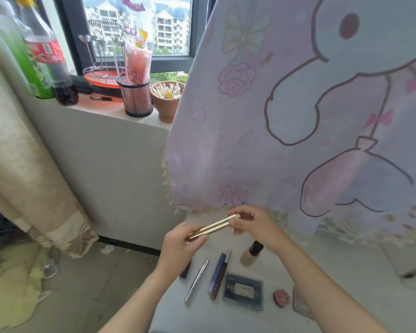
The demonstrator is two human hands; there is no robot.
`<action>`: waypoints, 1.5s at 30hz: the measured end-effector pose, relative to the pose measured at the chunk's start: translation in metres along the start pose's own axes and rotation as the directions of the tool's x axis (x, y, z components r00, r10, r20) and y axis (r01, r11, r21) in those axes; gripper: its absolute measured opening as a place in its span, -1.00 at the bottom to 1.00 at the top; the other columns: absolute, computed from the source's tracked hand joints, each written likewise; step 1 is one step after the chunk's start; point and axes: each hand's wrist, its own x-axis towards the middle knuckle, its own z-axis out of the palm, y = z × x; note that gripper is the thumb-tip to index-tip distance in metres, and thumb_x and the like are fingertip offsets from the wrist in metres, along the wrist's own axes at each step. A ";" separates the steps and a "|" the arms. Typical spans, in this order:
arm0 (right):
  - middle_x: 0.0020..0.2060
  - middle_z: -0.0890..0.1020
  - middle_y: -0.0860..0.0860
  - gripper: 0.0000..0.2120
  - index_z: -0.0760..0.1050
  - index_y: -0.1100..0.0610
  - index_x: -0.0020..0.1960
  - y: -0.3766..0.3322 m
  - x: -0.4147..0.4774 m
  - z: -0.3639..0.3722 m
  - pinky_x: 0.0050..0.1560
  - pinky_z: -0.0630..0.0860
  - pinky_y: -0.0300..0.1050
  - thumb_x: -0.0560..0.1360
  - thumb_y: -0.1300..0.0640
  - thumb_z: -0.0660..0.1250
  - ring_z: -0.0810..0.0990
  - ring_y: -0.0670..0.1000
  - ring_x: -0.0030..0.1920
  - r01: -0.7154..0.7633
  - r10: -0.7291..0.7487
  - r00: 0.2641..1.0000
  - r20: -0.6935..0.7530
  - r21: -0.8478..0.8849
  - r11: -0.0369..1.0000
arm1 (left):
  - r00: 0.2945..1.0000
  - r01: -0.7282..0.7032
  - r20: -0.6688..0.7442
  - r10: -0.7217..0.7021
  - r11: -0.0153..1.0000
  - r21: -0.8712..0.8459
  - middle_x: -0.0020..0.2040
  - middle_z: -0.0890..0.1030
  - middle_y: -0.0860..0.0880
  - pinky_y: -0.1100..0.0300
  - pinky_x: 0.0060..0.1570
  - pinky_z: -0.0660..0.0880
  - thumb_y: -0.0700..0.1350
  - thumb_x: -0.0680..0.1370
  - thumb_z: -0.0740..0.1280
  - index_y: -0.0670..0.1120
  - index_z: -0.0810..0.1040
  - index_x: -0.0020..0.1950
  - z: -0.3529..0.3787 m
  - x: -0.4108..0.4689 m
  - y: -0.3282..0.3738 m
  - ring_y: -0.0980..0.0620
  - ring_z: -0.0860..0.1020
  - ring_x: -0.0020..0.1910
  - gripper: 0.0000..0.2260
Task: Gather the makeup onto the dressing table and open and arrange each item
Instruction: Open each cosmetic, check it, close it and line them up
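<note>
While both hands, left hand (181, 239) and right hand (251, 221), clamp opposite ends of a gold tube (214, 228), likely to uncap it, other makeup lies at six o'clock on the tabletop (334, 296).

— What is the person wearing on the arms coming up from the lower middle of the frame?

— Nothing is showing there: both forearms are running bare from the bottom edge up to the wrists, with no sleeve or cuff reaching into view.

— And the hands?

— The left hand (178, 243) and the right hand (252, 223) are showing no gloves, rings or bracelets, and no watch is sitting on either wrist. The fingernails are looking short; whether they are painted is too blurred to tell.
</note>
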 end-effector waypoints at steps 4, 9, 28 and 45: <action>-0.41 0.61 0.03 -0.87 0.55 0.20 -0.08 0.003 -0.011 0.002 -0.34 0.55 -0.28 0.48 0.37 0.26 0.56 -0.09 -0.47 0.015 0.050 0.986 -0.161 0.377 0.926 | 0.959 0.233 -0.021 -0.284 0.824 -0.516 -0.19 0.64 0.00 0.40 -0.26 0.49 -0.30 0.43 0.38 -0.09 0.60 -0.02 -0.006 0.005 0.022 0.22 0.57 -0.29 -0.81; -0.45 0.65 0.05 -0.88 0.51 0.22 -0.12 0.009 -0.026 0.025 -0.40 0.51 -0.28 0.51 0.35 0.21 0.56 -0.07 -0.49 -0.056 0.138 0.988 -0.070 0.672 0.738 | 0.946 0.318 0.142 -0.290 0.756 -0.572 -0.18 0.67 0.08 0.23 -0.15 0.43 -0.21 0.45 0.39 0.00 0.65 -0.11 0.008 0.003 0.044 0.07 0.54 -0.17 -0.88; -0.56 0.40 -0.05 -0.69 0.39 0.13 -0.38 -0.013 -0.028 0.010 -0.42 0.27 -0.27 0.51 0.07 0.27 0.30 -0.18 -0.57 0.053 -0.082 0.948 -0.308 -0.102 0.993 | 0.981 -0.191 0.077 0.179 0.966 0.177 -0.31 0.44 0.20 0.41 -0.26 0.34 -0.20 0.32 0.51 -0.12 0.65 -0.06 0.012 0.010 0.049 0.24 0.46 -0.27 -0.78; -0.29 0.53 0.11 -0.71 0.46 0.18 -0.14 -0.002 -0.036 -0.011 -0.25 0.38 -0.23 0.57 -0.01 0.14 0.48 -0.07 -0.29 0.030 -0.044 0.988 -0.147 -0.099 0.995 | 0.966 0.071 0.249 -0.067 0.997 -0.007 -0.58 0.39 0.19 0.42 -0.45 0.22 -0.20 0.47 0.37 0.04 0.49 -0.34 0.025 -0.003 0.057 0.22 0.32 -0.51 -0.78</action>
